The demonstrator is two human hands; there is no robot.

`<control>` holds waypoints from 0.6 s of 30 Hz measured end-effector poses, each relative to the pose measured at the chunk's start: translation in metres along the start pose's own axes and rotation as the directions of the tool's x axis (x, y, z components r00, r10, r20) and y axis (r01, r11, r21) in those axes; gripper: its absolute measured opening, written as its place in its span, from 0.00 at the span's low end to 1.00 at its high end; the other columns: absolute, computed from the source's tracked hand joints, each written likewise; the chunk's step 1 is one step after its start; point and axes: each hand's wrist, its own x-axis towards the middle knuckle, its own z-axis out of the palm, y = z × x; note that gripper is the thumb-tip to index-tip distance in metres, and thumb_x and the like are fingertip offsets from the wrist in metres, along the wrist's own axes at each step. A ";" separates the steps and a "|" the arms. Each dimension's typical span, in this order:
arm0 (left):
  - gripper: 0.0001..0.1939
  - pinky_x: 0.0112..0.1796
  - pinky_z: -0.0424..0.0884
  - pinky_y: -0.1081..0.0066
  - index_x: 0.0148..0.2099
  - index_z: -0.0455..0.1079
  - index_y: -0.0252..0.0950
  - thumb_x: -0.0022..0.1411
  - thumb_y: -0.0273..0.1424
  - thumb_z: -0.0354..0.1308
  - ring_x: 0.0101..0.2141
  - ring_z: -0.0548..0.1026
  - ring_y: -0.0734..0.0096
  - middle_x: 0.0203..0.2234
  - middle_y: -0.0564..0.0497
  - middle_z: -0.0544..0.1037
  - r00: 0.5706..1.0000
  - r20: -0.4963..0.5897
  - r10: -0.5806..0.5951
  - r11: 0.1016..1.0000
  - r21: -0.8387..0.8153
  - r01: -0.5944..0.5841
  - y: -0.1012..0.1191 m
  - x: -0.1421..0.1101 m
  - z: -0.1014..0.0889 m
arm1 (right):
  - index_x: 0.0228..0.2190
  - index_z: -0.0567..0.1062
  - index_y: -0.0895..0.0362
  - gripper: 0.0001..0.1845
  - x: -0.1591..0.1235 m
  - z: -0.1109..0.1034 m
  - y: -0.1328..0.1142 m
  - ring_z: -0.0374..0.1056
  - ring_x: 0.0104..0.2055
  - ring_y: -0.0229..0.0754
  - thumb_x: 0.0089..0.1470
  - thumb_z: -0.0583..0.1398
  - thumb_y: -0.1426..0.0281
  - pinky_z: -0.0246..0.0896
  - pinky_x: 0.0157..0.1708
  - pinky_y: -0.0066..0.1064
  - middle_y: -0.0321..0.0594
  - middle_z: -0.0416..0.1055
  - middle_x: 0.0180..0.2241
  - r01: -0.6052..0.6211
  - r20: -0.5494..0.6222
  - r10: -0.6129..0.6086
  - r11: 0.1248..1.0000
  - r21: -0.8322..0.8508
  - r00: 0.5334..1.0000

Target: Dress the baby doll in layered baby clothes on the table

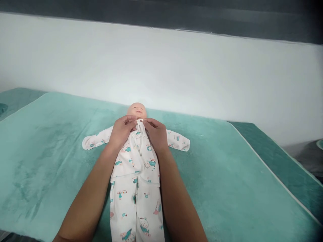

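Note:
A baby doll (137,108) lies on its back, head toward the wall, with both sleeves stretched out sideways. It wears a white long-sleeved baby shirt (141,156) with small animal prints and matching trousers (123,205). At the neckline, just below the chin, my left hand (122,130) pinches the left side of the shirt collar between thumb and fingers. My right hand (156,131) is closed in a pinch on the collar's right side, close to the left fingertips. The fingers partly cover the collar, so any fastening there is hard to make out.
A soft green blanket (227,174) with a pale edge spreads under the doll. Behind it rises a white wall (161,64) with a dark band along the top. Something dark grey (309,156) sits at the far right edge.

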 end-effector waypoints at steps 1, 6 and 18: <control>0.15 0.33 0.68 0.72 0.43 0.77 0.35 0.51 0.30 0.67 0.27 0.71 0.75 0.26 0.54 0.75 1.000 0.017 -0.002 1.000 -0.021 0.003 0.000 0.000 -0.001 | 0.33 0.82 0.54 0.11 0.000 0.000 -0.001 0.73 0.40 0.44 0.52 0.63 0.61 0.67 0.45 0.34 0.36 0.80 0.35 0.014 0.013 -0.014 1.000 -0.016 1.000; 0.19 0.34 0.67 0.74 0.46 0.76 0.35 0.50 0.27 0.66 0.27 0.70 0.78 0.27 0.56 0.74 0.993 0.118 -0.004 0.991 -0.131 0.020 0.004 0.000 -0.006 | 0.35 0.83 0.53 0.10 -0.002 0.000 -0.006 0.75 0.45 0.44 0.54 0.62 0.63 0.66 0.50 0.36 0.36 0.81 0.40 0.076 0.098 -0.071 0.996 -0.052 0.993; 0.15 0.35 0.68 0.73 0.43 0.75 0.36 0.50 0.27 0.66 0.29 0.72 0.76 0.29 0.54 0.75 0.987 0.163 -0.018 0.987 -0.153 0.044 0.004 0.000 -0.011 | 0.35 0.81 0.52 0.09 -0.003 -0.002 -0.002 0.74 0.46 0.44 0.56 0.61 0.64 0.68 0.50 0.37 0.37 0.79 0.42 0.136 0.146 -0.126 0.989 -0.065 0.981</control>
